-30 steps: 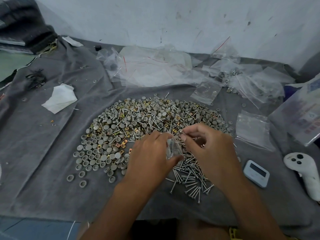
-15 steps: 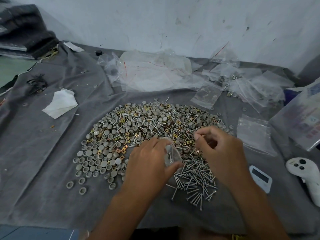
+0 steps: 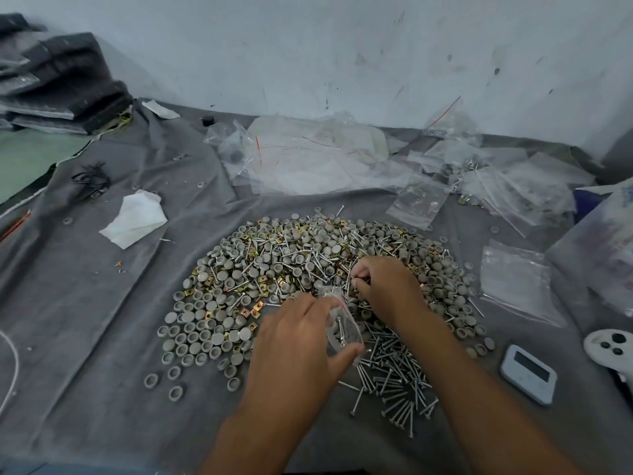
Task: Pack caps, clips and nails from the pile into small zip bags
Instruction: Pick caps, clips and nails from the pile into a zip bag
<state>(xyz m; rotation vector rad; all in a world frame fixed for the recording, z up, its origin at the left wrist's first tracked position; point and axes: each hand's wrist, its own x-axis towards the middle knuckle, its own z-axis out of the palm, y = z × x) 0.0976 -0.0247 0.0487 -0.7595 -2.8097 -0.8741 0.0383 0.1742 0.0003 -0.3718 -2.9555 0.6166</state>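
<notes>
A small zip bag (image 3: pixel 343 332) is pinched between the thumb and curled fingers (image 3: pixel 346 354) of the left hand (image 3: pixel 294 351), and is held upright just above the near edge of the pile (image 3: pixel 308 269); at least one nail can be seen inside it through the clear plastic. Beyond the bag, the fingers of the right hand (image 3: pixel 387 286) are curled downward into the pile, and thin nails seem to be pinched at their tips, though the exact grip is partly hidden. The pile is spread over a grey cloth (image 3: pixel 102 320) that covers the counter, and is made up of round grey caps (image 3: pixel 205 334), small square brass-coloured clips (image 3: pixel 255 311) and scattered nails. A separate cluster of nails (image 3: pixel 394 382) is laid near the right forearm, below the bag. To the right of the pile a flat empty bag (image 3: pixel 513 282) is seen, with a small white timer-like device (image 3: pixel 528 373) and a white controller (image 3: pixel 613 347) nearer the edge. Behind the pile, along the wall (image 3: pixel 342 46), a heap of clear bags (image 3: pixel 325 159) is spread, some with red seal lines, and some at the right appear filled. To the left a crumpled white tissue (image 3: pixel 135 219) and a tangle of black ties (image 3: pixel 89 180) are laid on the cloth, with folded dark fabric (image 3: pixel 61 84) stacked in the far corner
</notes>
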